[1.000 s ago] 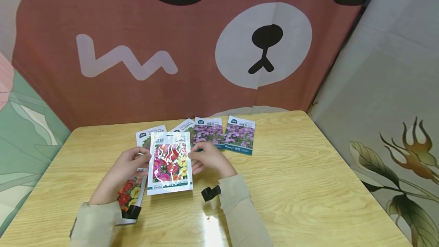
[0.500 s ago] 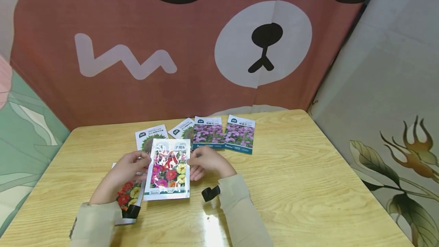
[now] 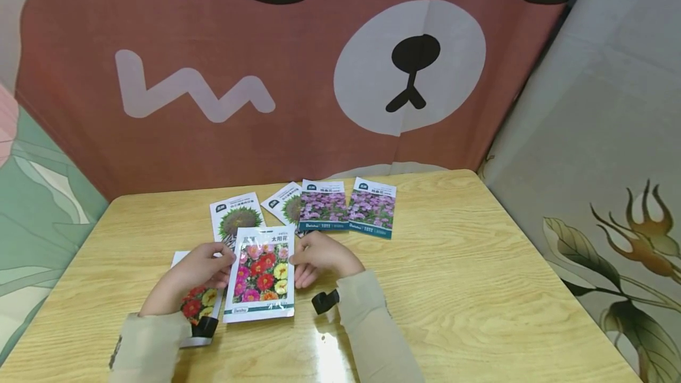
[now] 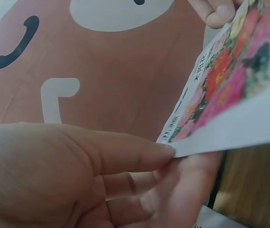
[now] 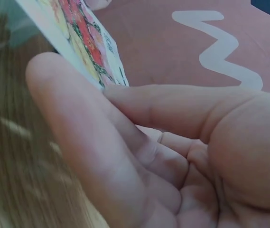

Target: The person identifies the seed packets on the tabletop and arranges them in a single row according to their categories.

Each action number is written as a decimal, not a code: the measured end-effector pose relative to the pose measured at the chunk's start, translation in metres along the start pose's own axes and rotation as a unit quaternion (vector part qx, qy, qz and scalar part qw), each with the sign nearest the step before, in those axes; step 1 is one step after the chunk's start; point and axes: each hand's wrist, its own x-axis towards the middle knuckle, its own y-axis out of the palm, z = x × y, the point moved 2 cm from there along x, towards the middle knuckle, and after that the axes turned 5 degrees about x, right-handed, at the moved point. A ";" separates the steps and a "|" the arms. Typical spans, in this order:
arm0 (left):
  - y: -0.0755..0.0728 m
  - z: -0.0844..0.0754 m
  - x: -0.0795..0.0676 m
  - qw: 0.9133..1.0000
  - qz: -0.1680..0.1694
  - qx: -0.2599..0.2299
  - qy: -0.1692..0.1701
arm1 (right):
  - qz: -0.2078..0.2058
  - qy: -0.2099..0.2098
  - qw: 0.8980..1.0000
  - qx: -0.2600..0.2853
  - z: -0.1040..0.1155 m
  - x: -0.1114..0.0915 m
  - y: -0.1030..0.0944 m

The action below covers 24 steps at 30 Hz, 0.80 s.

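Note:
Between both hands a seed packet point(image 3: 260, 276) with red, pink and yellow flowers is held up, its printed face toward the head camera. My left hand point(image 3: 199, 270) pinches its left edge; in the left wrist view the thumb point(image 4: 139, 154) presses on the white border. Along the opposite edge my right hand point(image 3: 324, 259) pinches with thumb and forefinger, as the right wrist view confirms. Below my left wrist another packet of the same flowers point(image 3: 201, 303) lies partly covered. Behind the held packet, a sunflower packet point(image 3: 239, 217) is overlapped at its lower part.
Toward the table's back edge lie a second sunflower packet point(image 3: 284, 201), partly covered, and two purple-flower packets, one in the middle point(image 3: 323, 205) and one to the right point(image 3: 372, 205). The wooden table point(image 3: 479, 288) meets a printed cloth point(image 3: 298, 146) behind.
The held packet has come down and nearer to me, and its glare has faded so the print reads clearly. Both hands have shifted slightly downward with it, keeping their pinch.

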 end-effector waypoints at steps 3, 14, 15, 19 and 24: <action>0.001 0.003 -0.001 1.000 0.015 0.003 -0.003 | 0.006 0.002 1.000 -0.002 -0.002 0.001 0.002; 0.002 0.008 -0.001 0.999 0.024 0.037 -0.018 | 0.010 0.009 1.000 -0.026 -0.002 0.000 0.008; 0.002 0.009 -0.001 0.999 0.023 0.041 -0.020 | 0.011 0.008 0.999 -0.030 -0.002 0.000 0.008; 0.002 0.009 -0.001 0.998 0.016 0.058 -0.028 | 0.016 0.012 0.999 -0.037 -0.004 0.001 0.012; 0.002 0.007 -0.001 0.997 0.012 0.068 -0.037 | 0.025 0.021 0.999 -0.040 -0.005 0.001 0.016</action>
